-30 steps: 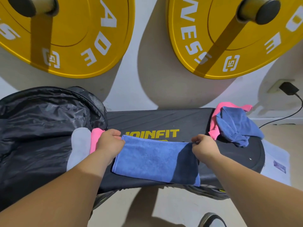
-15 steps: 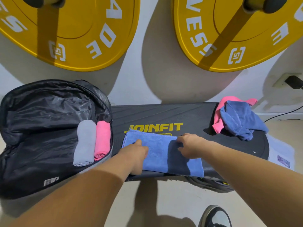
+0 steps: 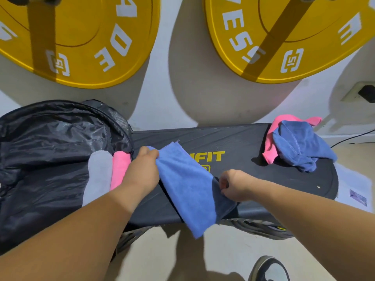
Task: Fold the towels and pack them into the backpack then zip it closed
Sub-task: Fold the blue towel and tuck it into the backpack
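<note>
A folded blue towel (image 3: 186, 185) lies slanted across the black step platform (image 3: 243, 138), its lower corner hanging past the front edge. My left hand (image 3: 142, 169) grips its upper left end. My right hand (image 3: 233, 184) pinches its right edge. The black backpack (image 3: 50, 149) lies unzipped at the left, with a rolled grey towel (image 3: 97, 175) and a rolled pink towel (image 3: 119, 169) inside. At the platform's right end, a crumpled blue towel (image 3: 300, 147) sits on top of a pink towel (image 3: 272, 147).
Two yellow weight plates (image 3: 81, 37) (image 3: 284, 37) hang on the white wall behind. A wall socket with a black plug (image 3: 365, 93) and its cable sit at the far right. My shoe (image 3: 269, 268) stands on the floor below the platform.
The blue towel lay square on the platform under both hands; now it is turned to a slant, with my left hand at its upper end and my right hand at its right edge.
</note>
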The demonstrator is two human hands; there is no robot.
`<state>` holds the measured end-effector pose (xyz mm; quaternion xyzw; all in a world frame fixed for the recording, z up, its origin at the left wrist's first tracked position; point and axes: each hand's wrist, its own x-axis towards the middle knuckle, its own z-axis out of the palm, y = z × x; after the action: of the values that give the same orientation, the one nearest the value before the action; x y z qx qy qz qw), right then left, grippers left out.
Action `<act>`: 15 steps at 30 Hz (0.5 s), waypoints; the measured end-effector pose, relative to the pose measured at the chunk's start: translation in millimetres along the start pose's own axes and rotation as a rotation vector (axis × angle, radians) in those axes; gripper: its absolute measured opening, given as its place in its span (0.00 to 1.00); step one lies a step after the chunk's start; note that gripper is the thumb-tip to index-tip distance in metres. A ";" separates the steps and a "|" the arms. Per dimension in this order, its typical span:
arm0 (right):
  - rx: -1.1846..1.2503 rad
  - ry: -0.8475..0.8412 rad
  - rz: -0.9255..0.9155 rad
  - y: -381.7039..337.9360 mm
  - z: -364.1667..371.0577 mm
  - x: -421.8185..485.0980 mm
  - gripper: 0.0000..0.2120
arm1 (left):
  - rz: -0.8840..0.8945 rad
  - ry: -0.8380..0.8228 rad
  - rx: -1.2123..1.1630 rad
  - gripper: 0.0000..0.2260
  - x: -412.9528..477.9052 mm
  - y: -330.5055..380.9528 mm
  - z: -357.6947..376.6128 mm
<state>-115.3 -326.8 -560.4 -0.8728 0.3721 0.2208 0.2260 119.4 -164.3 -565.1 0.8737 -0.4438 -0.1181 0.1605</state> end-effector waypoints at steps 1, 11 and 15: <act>0.033 -0.005 -0.006 -5.3 2.9 -2.5 0.05 | -0.035 -0.051 0.004 0.19 -0.1 -0.4 0.8; 0.003 -0.057 -0.024 -15.2 9.3 -23.0 0.07 | 0.411 -0.362 0.383 0.17 -80.0 53.5 11.6; 0.085 -0.087 0.036 -21.0 22.0 -22.9 0.04 | 0.435 -0.362 0.619 0.29 -102.9 64.3 35.5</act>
<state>-118.8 -288.8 -560.5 -0.8450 0.3867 0.2466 0.2750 0.0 -122.5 -566.4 0.7318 -0.6535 -0.0941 -0.1690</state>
